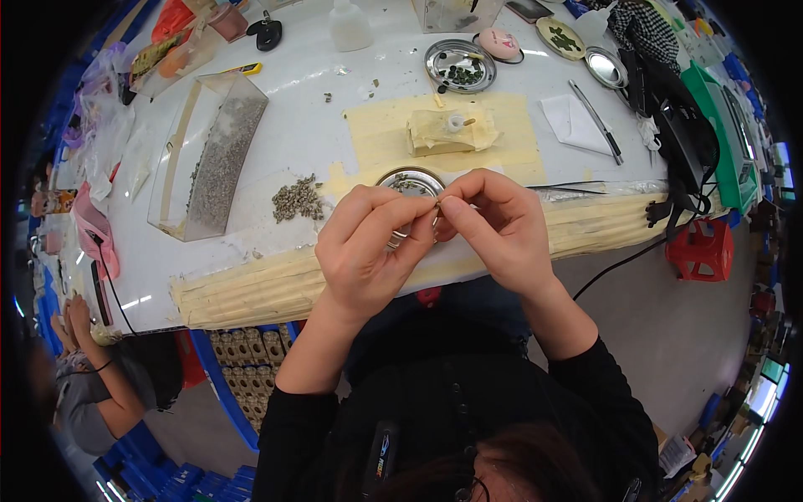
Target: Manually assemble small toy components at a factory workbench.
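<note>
Over the table's near edge, my left hand (361, 244) and my right hand (503, 236) meet fingertip to fingertip. Both are closed in a pinch around a tiny piece, too small to name. Right beneath them is a round metal dish (416, 177) with small bits in it, partly hidden by my fingers. To the left of my hands lies a loose pile of small greyish pieces (297, 199). A block wrapped in yellowish tape (443, 136), with a small white cup (456, 123) on top, stands just beyond the dish.
A clear bin (219, 159) of grey pieces stands at the left. Farther back are a metal plate with dark green pieces (460, 65) and a white bottle (350, 27). A pen (595, 121) lies at right, near a black cable (623, 261). Another person's arm (117, 393) shows at far left.
</note>
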Demonstrator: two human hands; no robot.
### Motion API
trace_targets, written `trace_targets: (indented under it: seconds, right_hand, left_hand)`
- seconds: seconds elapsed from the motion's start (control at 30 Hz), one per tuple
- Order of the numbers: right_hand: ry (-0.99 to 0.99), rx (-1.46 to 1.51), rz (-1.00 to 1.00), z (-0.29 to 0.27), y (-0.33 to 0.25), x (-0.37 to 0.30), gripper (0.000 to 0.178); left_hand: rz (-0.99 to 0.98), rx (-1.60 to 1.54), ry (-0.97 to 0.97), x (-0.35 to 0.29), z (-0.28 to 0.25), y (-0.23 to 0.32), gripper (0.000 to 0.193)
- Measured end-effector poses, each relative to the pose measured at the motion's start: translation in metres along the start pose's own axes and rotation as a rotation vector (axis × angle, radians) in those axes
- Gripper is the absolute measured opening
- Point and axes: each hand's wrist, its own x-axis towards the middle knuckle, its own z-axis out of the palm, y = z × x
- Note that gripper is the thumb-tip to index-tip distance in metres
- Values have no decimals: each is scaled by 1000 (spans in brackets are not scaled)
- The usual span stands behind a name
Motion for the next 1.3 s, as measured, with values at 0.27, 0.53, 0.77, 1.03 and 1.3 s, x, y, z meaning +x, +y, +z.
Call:
trace_targets:
  seconds: [0.27, 0.53, 0.77, 1.03, 1.3]
  right_hand:
    - [-29, 67, 84, -3, -2, 1, 13]
    - [-28, 67, 77, -2, -2, 1, 13]
    - [-63, 170, 205, -5, -3, 3, 14]
    - [-103, 316, 292, -5, -3, 4, 17]
    - [-120, 339, 323, -5, -6, 4, 18]
  left_hand:
    - [-26, -44, -36, -1, -2, 0, 19]
    - [-43, -74, -44, 0, -3, 1, 20]
    - [-9, -127, -76, 1, -7, -2, 19]
    - [-67, -176, -73, 2, -8, 0, 20]
    - [-63, -169, -67, 3, -8, 1, 20]
